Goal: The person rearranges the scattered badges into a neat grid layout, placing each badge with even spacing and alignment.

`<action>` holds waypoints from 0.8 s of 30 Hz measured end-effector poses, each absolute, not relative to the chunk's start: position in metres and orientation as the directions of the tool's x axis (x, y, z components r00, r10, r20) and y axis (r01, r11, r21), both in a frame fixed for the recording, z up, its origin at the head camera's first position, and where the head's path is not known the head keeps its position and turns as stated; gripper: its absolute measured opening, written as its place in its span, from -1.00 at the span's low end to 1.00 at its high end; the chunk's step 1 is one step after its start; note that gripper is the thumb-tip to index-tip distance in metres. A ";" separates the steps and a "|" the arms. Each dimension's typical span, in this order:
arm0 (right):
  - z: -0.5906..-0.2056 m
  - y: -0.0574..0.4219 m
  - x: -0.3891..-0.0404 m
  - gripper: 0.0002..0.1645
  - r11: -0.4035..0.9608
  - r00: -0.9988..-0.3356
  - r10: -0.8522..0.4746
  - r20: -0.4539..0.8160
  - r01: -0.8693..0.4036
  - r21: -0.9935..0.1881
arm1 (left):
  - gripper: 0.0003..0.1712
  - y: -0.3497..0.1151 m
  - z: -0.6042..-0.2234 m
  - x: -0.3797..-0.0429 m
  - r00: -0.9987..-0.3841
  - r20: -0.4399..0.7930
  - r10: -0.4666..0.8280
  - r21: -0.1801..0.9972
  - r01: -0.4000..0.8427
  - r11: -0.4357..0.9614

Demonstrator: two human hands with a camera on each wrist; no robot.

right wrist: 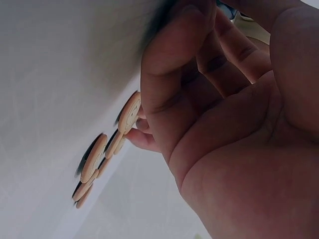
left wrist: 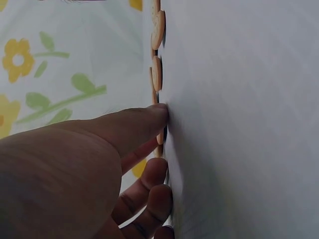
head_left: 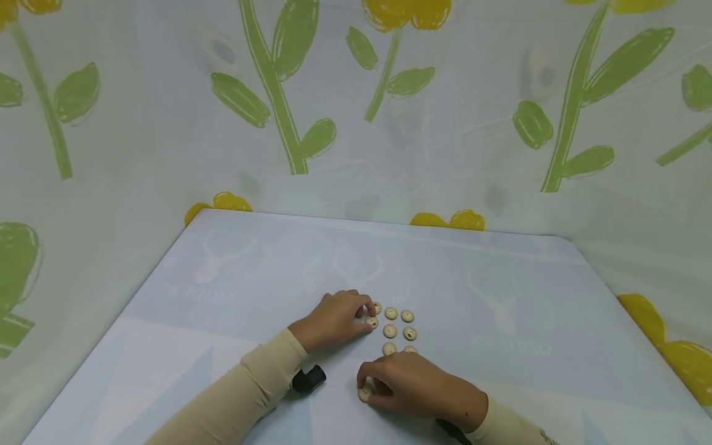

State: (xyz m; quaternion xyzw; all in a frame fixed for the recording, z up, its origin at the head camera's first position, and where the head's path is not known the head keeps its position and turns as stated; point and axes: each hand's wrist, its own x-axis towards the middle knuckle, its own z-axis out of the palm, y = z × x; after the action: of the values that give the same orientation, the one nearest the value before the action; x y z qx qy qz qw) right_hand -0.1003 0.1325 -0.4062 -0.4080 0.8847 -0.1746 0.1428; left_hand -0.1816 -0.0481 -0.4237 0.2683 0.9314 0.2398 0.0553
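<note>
Small round pale wooden discs with dark marks on their faces lie on the table in short rows. My left hand (head_left: 336, 318) has its thumb and index finger at the two sides of a wooden disc (head_left: 372, 322) in the left-hand column. Low over the table in the left wrist view, the thumb (left wrist: 149, 117) partly hides the discs behind it. Nearer to me, my right hand (head_left: 414, 383) pinches another wooden disc (head_left: 365, 392) between thumb and index finger. That disc cannot be seen in the right wrist view, where curled fingers (right wrist: 172, 55) cover it.
Several more discs, among them one (head_left: 391, 313) at the back and one (head_left: 410, 334) on the right, lie between and beyond the hands. A white patterned cloth covers the table (head_left: 500, 278). Behind it hangs a flowered curtain (head_left: 461, 123). A black wrist device (head_left: 309, 379) is under the left sleeve.
</note>
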 end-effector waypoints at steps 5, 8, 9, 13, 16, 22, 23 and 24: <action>-0.406 0.132 -0.101 -0.85 0.617 -0.633 -0.764 -0.124 -0.662 -0.425 | -0.80 -0.047 -0.424 -0.181 -0.852 0.024 0.522 0.469 0.471 0.747; -0.406 0.133 -0.101 -0.86 0.622 -0.635 -0.761 -0.129 -0.659 -0.424 | -0.80 -0.047 -0.425 -0.181 -0.851 0.026 0.524 0.467 0.474 0.746; -0.407 0.133 -0.101 -0.86 0.622 -0.635 -0.761 -0.129 -0.659 -0.422 | -0.80 -0.047 -0.425 -0.181 -0.851 0.026 0.525 0.470 0.474 0.745; -0.406 0.134 -0.102 -0.88 0.627 -0.639 -0.758 -0.131 -0.659 -0.415 | -0.79 -0.048 -0.425 -0.181 -0.851 0.024 0.525 0.478 0.471 0.741; -0.405 0.135 -0.102 -0.89 0.638 -0.651 -0.748 -0.128 -0.653 -0.408 | -0.79 -0.049 -0.425 -0.181 -0.848 0.027 0.530 0.484 0.475 0.736; -0.403 0.138 -0.105 -0.87 0.661 -0.675 -0.727 -0.123 -0.640 -0.393 | -0.79 -0.050 -0.425 -0.182 -0.843 0.033 0.537 0.490 0.482 0.726; -0.403 0.139 -0.105 -0.88 0.661 -0.677 -0.726 -0.118 -0.639 -0.394 | -0.79 -0.050 -0.425 -0.182 -0.842 0.035 0.538 0.490 0.484 0.725; -0.402 0.140 -0.106 -0.88 0.661 -0.680 -0.724 -0.114 -0.637 -0.396 | -0.79 -0.050 -0.425 -0.182 -0.841 0.035 0.540 0.491 0.485 0.724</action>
State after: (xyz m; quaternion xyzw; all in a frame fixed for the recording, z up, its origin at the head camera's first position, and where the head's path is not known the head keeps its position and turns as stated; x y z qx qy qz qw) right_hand -0.1058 0.1403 -0.4020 -0.3775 0.9017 -0.1644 0.1321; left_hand -0.1821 -0.0499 -0.4249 0.2765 0.9267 0.2485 0.0552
